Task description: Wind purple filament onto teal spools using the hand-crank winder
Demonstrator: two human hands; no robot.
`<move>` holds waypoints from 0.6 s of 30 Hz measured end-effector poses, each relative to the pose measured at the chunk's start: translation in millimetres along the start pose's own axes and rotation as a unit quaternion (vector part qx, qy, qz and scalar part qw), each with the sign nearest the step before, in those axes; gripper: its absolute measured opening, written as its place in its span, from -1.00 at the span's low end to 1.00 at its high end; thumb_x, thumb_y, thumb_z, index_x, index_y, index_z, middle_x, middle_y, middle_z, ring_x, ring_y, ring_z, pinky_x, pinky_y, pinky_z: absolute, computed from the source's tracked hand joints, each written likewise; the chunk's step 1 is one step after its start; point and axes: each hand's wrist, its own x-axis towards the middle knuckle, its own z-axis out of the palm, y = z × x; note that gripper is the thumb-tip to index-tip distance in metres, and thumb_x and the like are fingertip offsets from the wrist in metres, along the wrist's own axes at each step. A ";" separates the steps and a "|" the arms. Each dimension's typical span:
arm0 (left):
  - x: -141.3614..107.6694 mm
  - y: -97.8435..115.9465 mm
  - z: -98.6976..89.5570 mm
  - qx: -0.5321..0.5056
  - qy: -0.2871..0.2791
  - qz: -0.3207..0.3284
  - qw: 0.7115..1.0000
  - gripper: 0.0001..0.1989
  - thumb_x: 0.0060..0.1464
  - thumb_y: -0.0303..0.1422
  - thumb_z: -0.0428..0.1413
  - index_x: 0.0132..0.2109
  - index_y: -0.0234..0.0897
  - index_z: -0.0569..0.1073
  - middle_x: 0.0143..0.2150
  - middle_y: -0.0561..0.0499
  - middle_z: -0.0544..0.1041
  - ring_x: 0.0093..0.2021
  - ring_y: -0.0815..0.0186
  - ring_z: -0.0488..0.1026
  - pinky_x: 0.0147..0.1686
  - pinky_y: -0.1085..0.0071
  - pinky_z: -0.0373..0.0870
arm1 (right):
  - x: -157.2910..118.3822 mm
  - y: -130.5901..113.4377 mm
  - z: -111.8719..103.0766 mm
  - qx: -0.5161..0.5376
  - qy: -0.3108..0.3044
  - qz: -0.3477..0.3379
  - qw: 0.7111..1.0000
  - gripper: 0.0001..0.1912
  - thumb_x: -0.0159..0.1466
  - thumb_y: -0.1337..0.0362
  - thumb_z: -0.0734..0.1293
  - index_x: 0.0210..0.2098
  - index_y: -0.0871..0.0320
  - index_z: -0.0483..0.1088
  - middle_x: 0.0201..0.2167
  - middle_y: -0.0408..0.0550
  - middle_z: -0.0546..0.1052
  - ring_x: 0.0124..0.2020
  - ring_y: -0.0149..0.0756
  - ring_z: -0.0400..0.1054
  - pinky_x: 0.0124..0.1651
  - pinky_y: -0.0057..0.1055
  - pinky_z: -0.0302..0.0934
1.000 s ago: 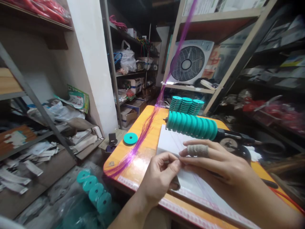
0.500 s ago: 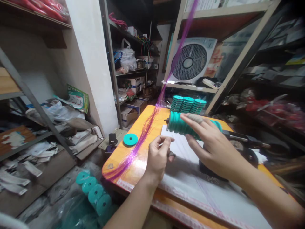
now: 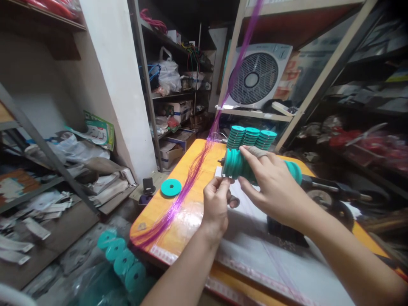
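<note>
Grey-white box fan (image 3: pixel 251 79) standing on a shelf of a pale-framed rack (image 3: pixel 302 8); red plastic bundles (image 3: pixel 353 140), blurred, heaped on shelving to the right. Left of the fan, metal shelving (image 3: pixel 146 85) carries coiled pink cord (image 3: pixel 153 21) above a knotted white plastic bag (image 3: pixel 170 76), opened cardboard box (image 3: pixel 170 155) lowest. White pillar (image 3: pixel 117 85) beside it, green-edged package (image 3: pixel 102 129) leaning at the pillar's far left.

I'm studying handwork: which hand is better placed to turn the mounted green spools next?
Probably the right hand: it spreads over the mounted spools; the left hand is pinched near their end.
</note>
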 end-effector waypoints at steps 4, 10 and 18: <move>1.3 0.3 0.7 -0.012 -0.001 0.000 1.000 -0.67 -0.04 -0.21 0.00 -0.26 -0.40 0.14 -0.56 0.16 -0.14 -0.64 0.78 -0.03 -0.61 0.73 0.05 | 13.7 -2.2 2.6 -0.036 -0.034 0.021 0.999 -0.23 0.28 -0.12 0.11 0.29 0.29 0.06 0.01 0.18 0.37 0.04 0.05 0.22 0.06 -0.09 0.14; 0.0 1.6 -1.2 -0.024 -0.005 -0.004 1.000 -0.66 -0.06 -0.21 0.02 -0.22 -0.40 0.20 -0.56 0.17 -0.10 -0.64 0.78 -0.01 -0.62 0.72 0.05 | 18.0 0.2 8.7 -0.104 -0.019 -0.008 0.994 -0.24 0.27 -0.12 0.15 0.25 0.33 0.11 -0.12 0.19 0.40 -0.09 0.06 0.29 -0.09 -0.14 0.19; -21.8 0.5 -18.6 0.134 -0.057 0.015 0.989 -0.47 0.08 -0.08 -0.10 0.06 -0.34 0.34 -0.42 0.05 0.27 -0.47 0.71 0.29 -0.28 0.58 0.41 | 20.8 -1.3 12.6 -0.150 -0.019 -0.021 0.988 -0.24 0.27 -0.10 0.16 0.23 0.38 0.11 -0.15 0.30 0.42 -0.16 0.15 0.32 -0.18 -0.10 0.19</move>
